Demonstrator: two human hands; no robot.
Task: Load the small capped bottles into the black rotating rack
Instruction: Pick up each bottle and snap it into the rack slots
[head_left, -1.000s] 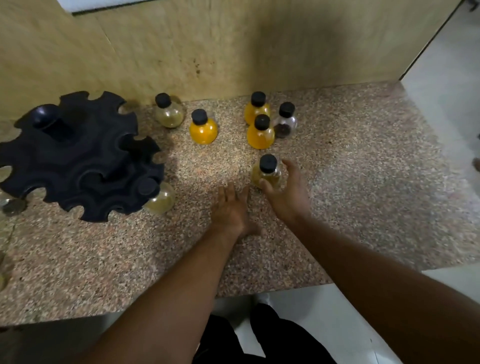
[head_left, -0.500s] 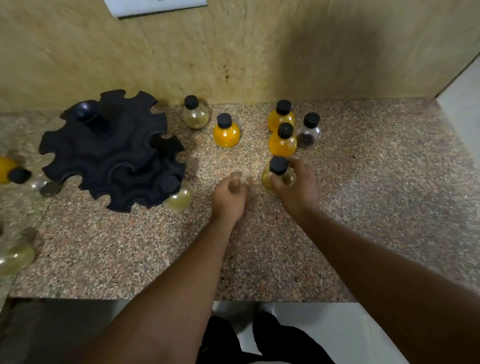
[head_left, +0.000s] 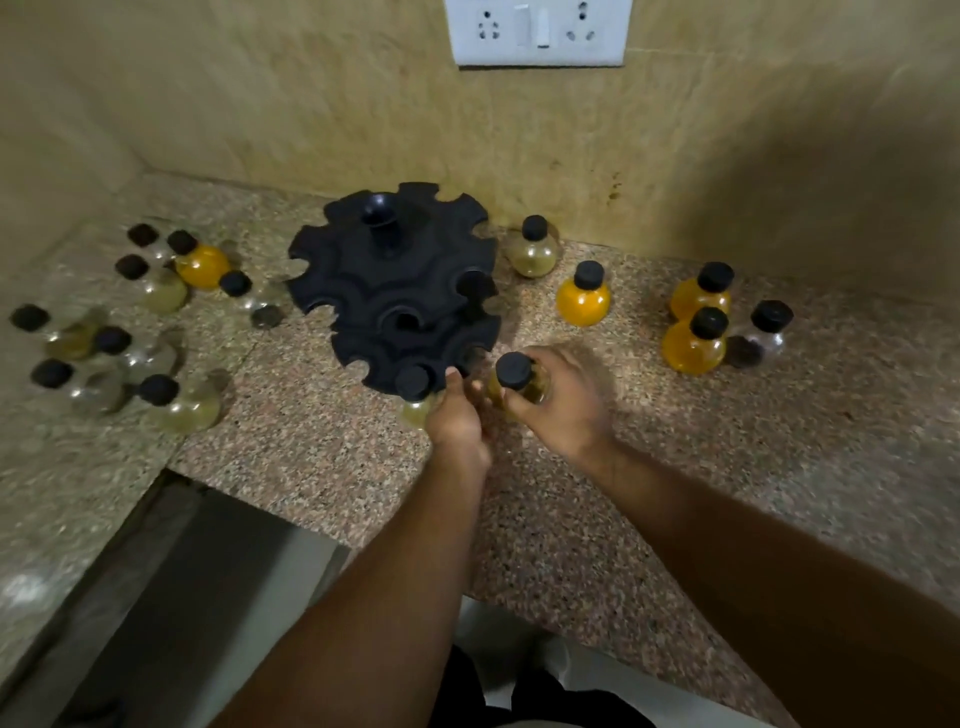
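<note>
The black rotating rack (head_left: 395, 291) stands on the speckled counter (head_left: 675, 441) near the back wall. One pale bottle (head_left: 415, 402) hangs in a slot at its front edge. My right hand (head_left: 561, 410) is shut on a small pale-yellow bottle with a black cap (head_left: 514, 371), held upright just right of the rack's front rim. Touching that rim beside the hanging bottle are the fingertips of my left hand (head_left: 457, 415); it holds nothing. Loose capped bottles stand on the right, among them an orange one (head_left: 583, 296), a pale one (head_left: 532, 248) and an orange pair (head_left: 696, 325).
Several more capped bottles (head_left: 130, 332), mostly pale or clear, crowd the counter left of the rack. A dark-filled bottle (head_left: 763, 330) stands far right. A wall socket plate (head_left: 537, 31) is above. The counter's front edge drops to a steel surface (head_left: 208, 597) at lower left.
My right hand closed on the pale bottle, lifted it and carried it left to the rack. My left hand moved up to the rack's rim. The camera turned left, showing more bottles.
</note>
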